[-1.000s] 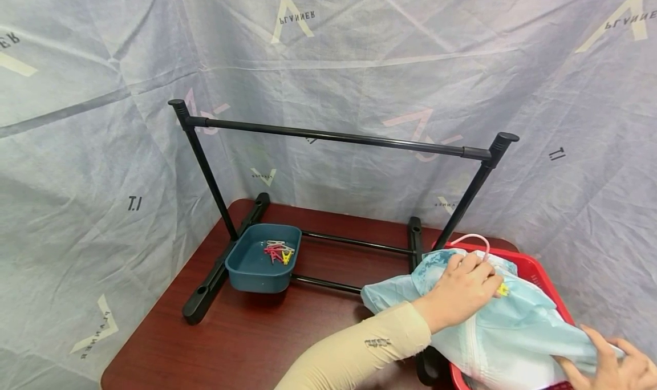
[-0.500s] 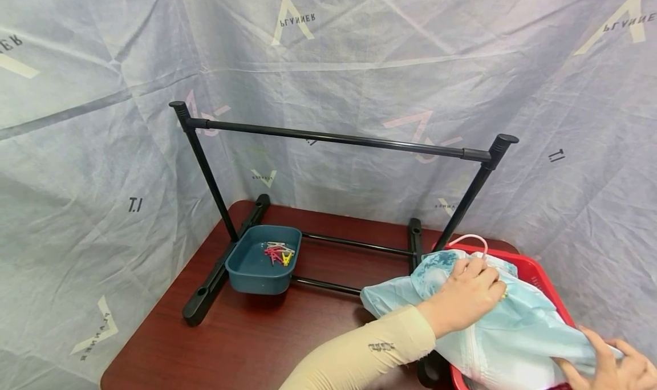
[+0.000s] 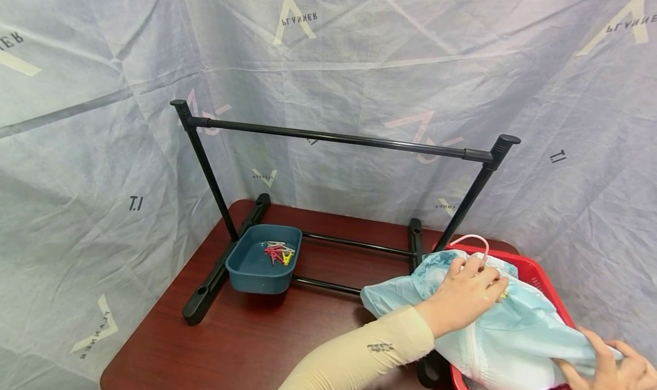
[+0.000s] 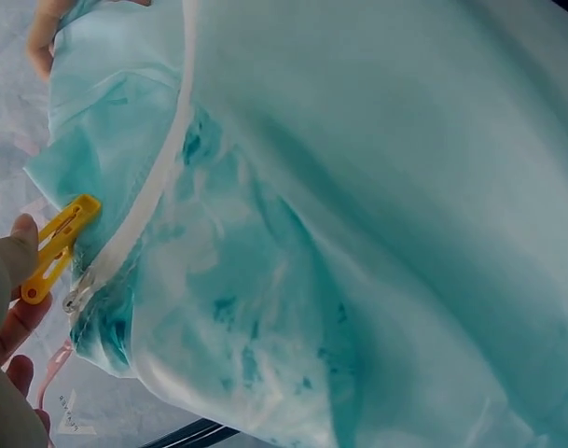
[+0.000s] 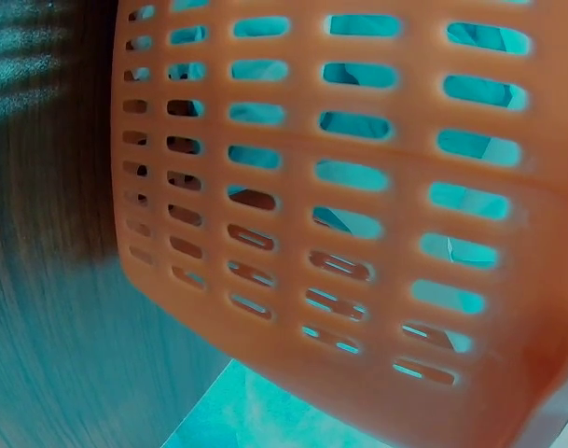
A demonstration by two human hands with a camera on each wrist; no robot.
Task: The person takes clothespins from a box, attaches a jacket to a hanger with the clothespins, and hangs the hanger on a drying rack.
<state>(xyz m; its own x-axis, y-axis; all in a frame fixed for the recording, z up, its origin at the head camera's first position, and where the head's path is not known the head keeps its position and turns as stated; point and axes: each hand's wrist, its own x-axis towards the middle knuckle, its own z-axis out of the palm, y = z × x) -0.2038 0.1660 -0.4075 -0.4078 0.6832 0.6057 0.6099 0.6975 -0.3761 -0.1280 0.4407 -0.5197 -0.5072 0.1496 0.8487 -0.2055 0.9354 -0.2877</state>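
Note:
A light blue garment [image 3: 523, 321] with a white zipper lies bunched over the red basket [image 3: 554, 299]. In the head view, my left hand [image 3: 464, 296] is over the garment's upper part, pinching a yellow clothespin [image 4: 58, 250]. The left wrist view shows that clothespin between thumb and fingers, one end overlapping the fabric edge beside the zipper. A pink hanger hook [image 3: 474, 237] rises from the garment behind this hand. At the lower right my right hand [image 3: 611, 364] grips the garment's far end, fingers curled on the cloth.
A black rack with a top bar [image 3: 333, 136] stands on the dark red table [image 3: 215, 350]. A blue bin [image 3: 262, 284] with several small clothespins [image 3: 279, 252] sits at its left foot. In the right wrist view, the basket's slotted wall [image 5: 302, 215] fills most of the picture.
My left hand has shifted slightly over the garment, and less of the yellow clothespin shows past its fingers in the head view. My right hand has stayed nearly still on the cloth.

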